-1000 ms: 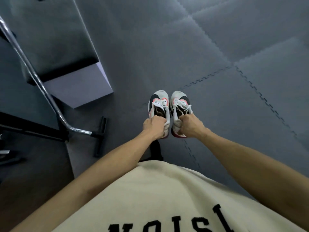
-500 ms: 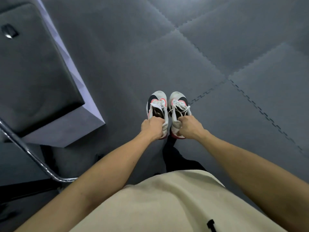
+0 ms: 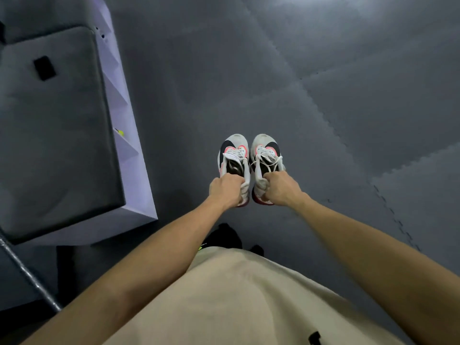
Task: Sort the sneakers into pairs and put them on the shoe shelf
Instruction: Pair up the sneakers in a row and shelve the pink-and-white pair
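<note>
Left hand (image 3: 227, 189) around one white sneaker (image 3: 233, 158), right hand (image 3: 282, 189) around its twin (image 3: 265, 153), maybe by the heels, side by side.

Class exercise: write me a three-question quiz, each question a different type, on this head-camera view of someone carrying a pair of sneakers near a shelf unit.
1. True or false: the left hand and right hand each grip one sneaker.
2. Multiple choice: the white shoe shelf lies to the person's A) left B) right C) straight ahead.
3. Fill in: the left sneaker and right sneaker are white with black and ____ accents.

Key: 1 true; 2 A; 3 pink.
</note>
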`<action>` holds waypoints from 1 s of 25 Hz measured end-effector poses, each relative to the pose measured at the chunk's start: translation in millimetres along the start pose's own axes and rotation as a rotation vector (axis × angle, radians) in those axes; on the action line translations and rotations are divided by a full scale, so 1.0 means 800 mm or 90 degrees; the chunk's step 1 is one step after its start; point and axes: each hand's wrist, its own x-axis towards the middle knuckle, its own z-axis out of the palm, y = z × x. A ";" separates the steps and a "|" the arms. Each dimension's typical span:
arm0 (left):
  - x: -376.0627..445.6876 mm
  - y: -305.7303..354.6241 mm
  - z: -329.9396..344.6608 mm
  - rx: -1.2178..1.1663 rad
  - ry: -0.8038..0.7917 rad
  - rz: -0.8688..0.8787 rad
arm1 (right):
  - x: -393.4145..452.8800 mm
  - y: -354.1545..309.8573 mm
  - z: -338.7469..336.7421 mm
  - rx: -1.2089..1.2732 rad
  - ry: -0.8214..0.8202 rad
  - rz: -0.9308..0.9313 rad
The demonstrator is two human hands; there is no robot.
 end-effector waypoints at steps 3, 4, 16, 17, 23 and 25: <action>0.066 -0.019 -0.038 -0.021 0.009 -0.035 | 0.085 -0.016 -0.038 -0.032 -0.013 -0.036; 0.092 -0.028 -0.050 -0.031 0.015 -0.051 | 0.119 -0.024 -0.049 -0.044 -0.018 -0.046; 0.284 -0.182 -0.186 -0.192 0.092 -0.297 | 0.422 -0.193 -0.145 -0.183 -0.141 -0.237; 0.289 -0.194 -0.192 -0.202 0.100 -0.327 | 0.442 -0.211 -0.148 -0.205 -0.156 -0.266; 0.329 -0.244 -0.212 -0.307 0.174 -0.576 | 0.549 -0.308 -0.156 -0.314 -0.254 -0.479; 0.347 -0.249 -0.224 -0.367 0.196 -0.675 | 0.583 -0.339 -0.162 -0.354 -0.294 -0.552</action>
